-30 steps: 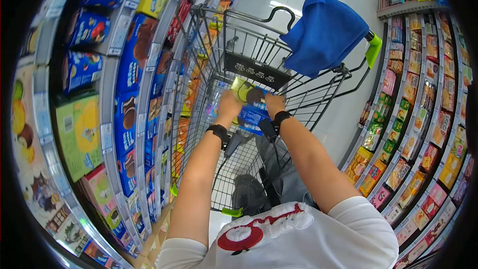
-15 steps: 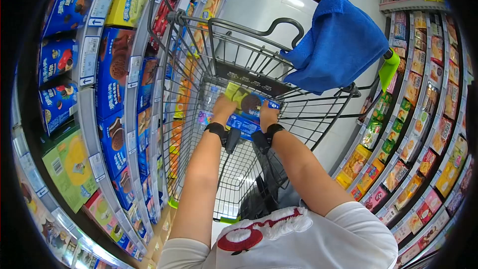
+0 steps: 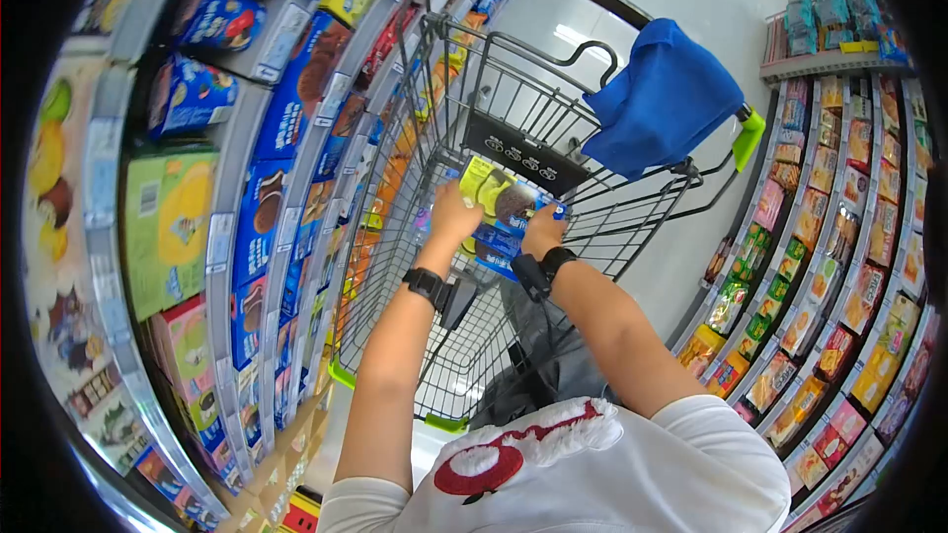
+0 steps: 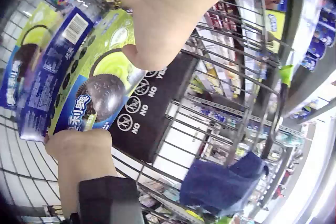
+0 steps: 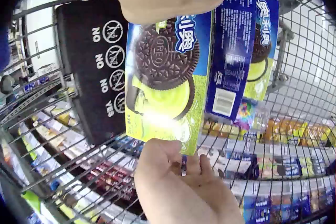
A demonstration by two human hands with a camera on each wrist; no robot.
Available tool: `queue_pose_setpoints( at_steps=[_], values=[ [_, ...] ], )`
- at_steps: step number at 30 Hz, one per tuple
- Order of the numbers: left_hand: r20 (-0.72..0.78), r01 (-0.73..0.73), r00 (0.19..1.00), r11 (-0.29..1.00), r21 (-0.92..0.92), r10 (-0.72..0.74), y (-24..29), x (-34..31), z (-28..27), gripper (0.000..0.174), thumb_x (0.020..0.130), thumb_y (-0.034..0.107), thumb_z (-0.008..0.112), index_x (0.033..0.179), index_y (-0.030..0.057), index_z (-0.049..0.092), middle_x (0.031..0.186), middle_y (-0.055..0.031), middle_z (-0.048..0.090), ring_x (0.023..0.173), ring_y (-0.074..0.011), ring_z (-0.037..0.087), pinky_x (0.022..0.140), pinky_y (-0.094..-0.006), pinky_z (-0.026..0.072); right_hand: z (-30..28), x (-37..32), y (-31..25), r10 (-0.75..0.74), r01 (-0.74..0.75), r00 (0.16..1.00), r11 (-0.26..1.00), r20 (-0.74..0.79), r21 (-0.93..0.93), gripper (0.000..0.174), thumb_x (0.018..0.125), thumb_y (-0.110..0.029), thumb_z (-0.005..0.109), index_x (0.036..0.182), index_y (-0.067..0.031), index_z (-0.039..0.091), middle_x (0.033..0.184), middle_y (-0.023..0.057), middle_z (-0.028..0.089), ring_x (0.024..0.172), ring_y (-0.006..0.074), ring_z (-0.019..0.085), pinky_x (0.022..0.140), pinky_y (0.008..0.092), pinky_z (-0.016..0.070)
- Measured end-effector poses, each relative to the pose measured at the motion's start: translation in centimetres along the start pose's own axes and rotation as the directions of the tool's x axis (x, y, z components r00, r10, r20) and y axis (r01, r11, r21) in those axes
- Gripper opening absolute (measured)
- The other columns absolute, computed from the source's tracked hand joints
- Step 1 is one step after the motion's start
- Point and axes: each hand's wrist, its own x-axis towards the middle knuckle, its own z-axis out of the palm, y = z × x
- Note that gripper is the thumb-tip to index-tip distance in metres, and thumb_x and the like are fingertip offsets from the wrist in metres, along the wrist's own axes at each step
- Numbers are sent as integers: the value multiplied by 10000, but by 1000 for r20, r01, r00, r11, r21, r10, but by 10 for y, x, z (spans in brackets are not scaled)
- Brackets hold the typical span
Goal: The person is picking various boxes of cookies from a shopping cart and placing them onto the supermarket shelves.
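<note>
A green-and-blue Oreo cookie box (image 3: 497, 192) is held between both hands inside the wire shopping cart (image 3: 395, 227). My left hand (image 3: 454, 214) grips its green end, with the thumb on the printed front in the right wrist view. At the blue end, my right hand (image 3: 544, 231) holds the corner; in the left wrist view its fingers (image 4: 81, 142) bend over the edge. Next to the held box is a blue panel with a barcode (image 5: 231, 50). Beyond that lies another Oreo box (image 5: 262, 45) of the same colours.
A black panel (image 3: 518, 153) with printed symbols is fixed to the cart's seat section. A blue cloth (image 3: 667, 94) hangs over the cart handle. Shelves of packaged cookies (image 3: 267, 197) stand close on the left, and snack shelves (image 3: 820, 237) line the right across the aisle.
The head view has swung, so cart and shelves sit differently in the frame. Both hands keep hold of the cookie box, which stays low in the cart and now appears more slanted.
</note>
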Motion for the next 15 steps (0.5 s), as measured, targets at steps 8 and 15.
queue_pose_setpoints(
  at_steps=[8, 15],
  values=[
    [-343, -191, 924, 981, -27, 171, 36, -152, -105, 589, 714, 201, 657, 1201, -43, 433, 1156, -238, 457, 1093, -381, 458, 937, -415, 390, -84, -84, -6, 10, -196, 665, 967, 747, 161, 474, 900, -495, 344, 1201, -169, 509, 1203, 67, 568, 1094, 305, 536, 962, 548, 304],
    [-698, -374, 664, 927, 2, 269, 74, -383, -134, 560, 701, 98, 642, 1217, -1, 450, 1214, -200, 436, 1143, -357, 442, 964, -394, 379, -211, -177, 72, -250, -31, 330, 961, 910, 275, 358, 865, -370, 449, 1143, -153, 507, 1196, 80, 549, 1072, 300, 530, 954, 567, 298]
  ],
)
